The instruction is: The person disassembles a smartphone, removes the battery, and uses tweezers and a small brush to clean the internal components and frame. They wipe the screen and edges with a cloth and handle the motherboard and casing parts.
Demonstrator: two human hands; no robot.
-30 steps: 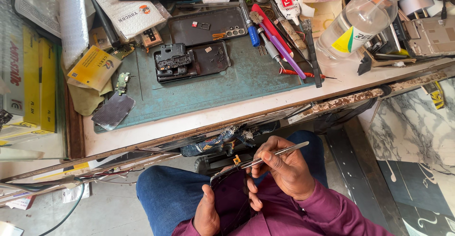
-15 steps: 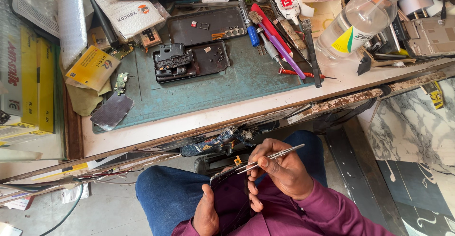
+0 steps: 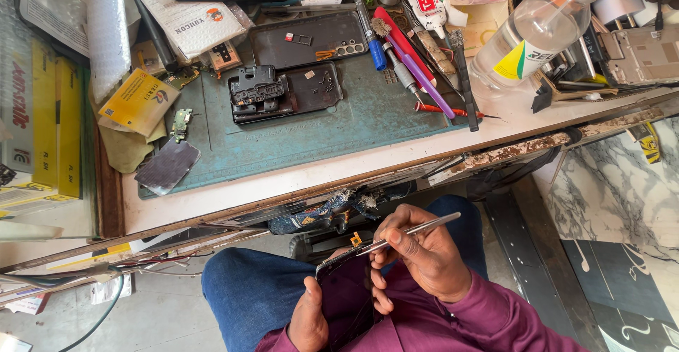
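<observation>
From the head view, the person sat below the near edge of the bench (image 3: 212,207), both hands down at the lap and clear of the worktop. The left hand (image 3: 309,318) was curled around the lower edge of a dark phone (image 3: 344,281) held at a tilt over the purple shirt, thumb lying along its side. The right hand (image 3: 423,259) was closed narrowly on slim metal tweezers (image 3: 414,231), whose tips reached the phone's upper end beside a small orange flex piece (image 3: 356,239). The two hands were just beside each other, with the phone between them, near the bench's chipped front edge but apart from it.

On the bench lay a teal work mat (image 3: 339,129), its near rim running just inside the white strip of the bench front. An opened phone back with a black frame part (image 3: 283,92) lay at the mat's middle, and a grey foil patch (image 3: 168,166) overhung the mat's left corner. A blue-handled screwdriver (image 3: 373,37) and a purple tool (image 3: 423,83) lay crowded along the mat's right side, touching or nearly touching one another. A clear plastic bottle (image 3: 534,30) lay tilted near the right edge. Yellow boxes (image 3: 53,126) stood at the far left. Open mat showed in front of the opened phone back; marbled floor (image 3: 615,189) lay to the right of the knees.
</observation>
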